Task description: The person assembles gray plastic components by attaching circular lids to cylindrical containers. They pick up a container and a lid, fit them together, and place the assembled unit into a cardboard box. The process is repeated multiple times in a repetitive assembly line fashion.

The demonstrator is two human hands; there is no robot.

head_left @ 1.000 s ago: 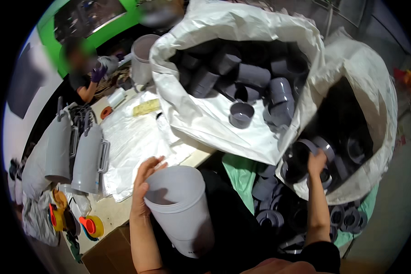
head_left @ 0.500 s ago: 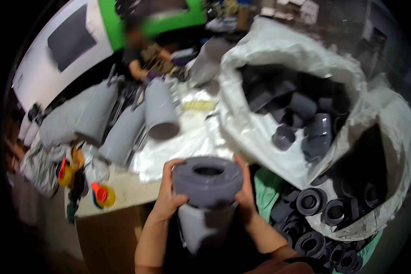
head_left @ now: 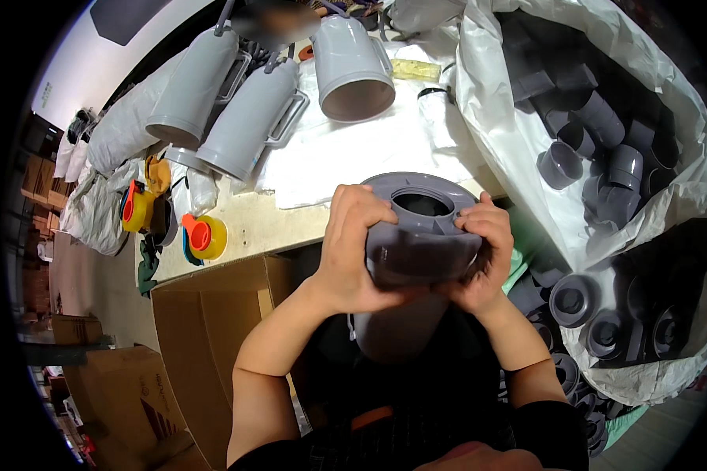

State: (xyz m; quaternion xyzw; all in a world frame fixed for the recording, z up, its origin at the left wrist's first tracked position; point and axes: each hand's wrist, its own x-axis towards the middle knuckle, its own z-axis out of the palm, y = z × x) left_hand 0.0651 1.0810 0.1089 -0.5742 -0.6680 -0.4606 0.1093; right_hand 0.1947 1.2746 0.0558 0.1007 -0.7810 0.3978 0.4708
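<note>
My left hand (head_left: 349, 250) and my right hand (head_left: 483, 259) are closed around a dark grey plastic ring (head_left: 408, 251), one on each side. A wide round hole opens in the ring's top. Fingers curl over its upper face, and the thumbs are at its lower side. Directly beneath it stands a lighter grey plastic cylinder (head_left: 397, 326), near my body. The ring hides the cylinder's top, so I cannot tell how far it is seated.
Several grey plastic jugs (head_left: 353, 67) with handles lie on the table (head_left: 275, 228). White bags (head_left: 542, 216) at the right hold dark grey cups and rings. A cardboard box (head_left: 212, 330) is at the left, below yellow-and-red tape-like rolls (head_left: 208, 237). Someone blurred is at the far side.
My view has shifted, bringing the hands and ring higher and farther right in the picture. My fingers have moved from the ring's sides over onto its top. Both hands still hold it.
</note>
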